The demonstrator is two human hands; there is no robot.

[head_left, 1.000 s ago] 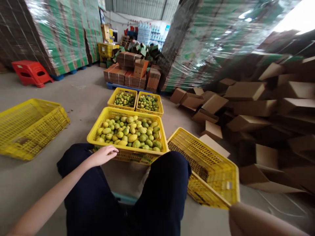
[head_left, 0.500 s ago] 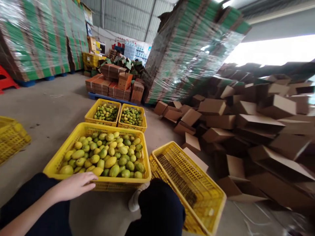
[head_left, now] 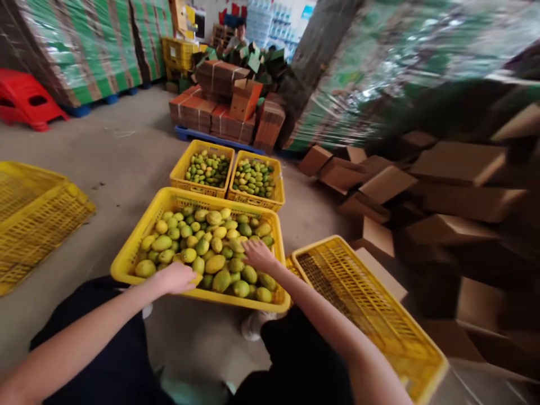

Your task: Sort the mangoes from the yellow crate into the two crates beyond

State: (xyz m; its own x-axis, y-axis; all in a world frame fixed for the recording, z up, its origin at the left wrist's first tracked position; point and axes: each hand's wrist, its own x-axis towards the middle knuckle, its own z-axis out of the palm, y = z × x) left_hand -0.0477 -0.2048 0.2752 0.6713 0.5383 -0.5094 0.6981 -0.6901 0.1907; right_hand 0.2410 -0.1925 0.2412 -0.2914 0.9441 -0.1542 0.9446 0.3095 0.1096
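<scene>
A large yellow plastic crate [head_left: 126, 264] in front of my knees is filled with green and yellow lemons [head_left: 215, 263]. My left hand [head_left: 179, 278] is over its near left side, fingers curled around a yellow lemon [head_left: 197, 279] that shows at the fingertips. On the crate's right side, my right hand [head_left: 258, 254] reaches down onto the lemons with fingers stretched out. It touches fruit, and nothing is visibly held in it.
Two smaller yellow crates [head_left: 202, 188] of lemons stand just behind. An empty yellow crate [head_left: 363, 292] lies at my right, beside heaped cardboard boxes [head_left: 455, 163]. More yellow crates [head_left: 42, 225] and a red stool [head_left: 31, 98] are on the left. Bundled flat cartons [head_left: 223, 79] sit on a blue pallet.
My right hand has come into view and now rests on the lemons. The left hand has moved from the crate's front rim onto a lemon. The view has tilted down.
</scene>
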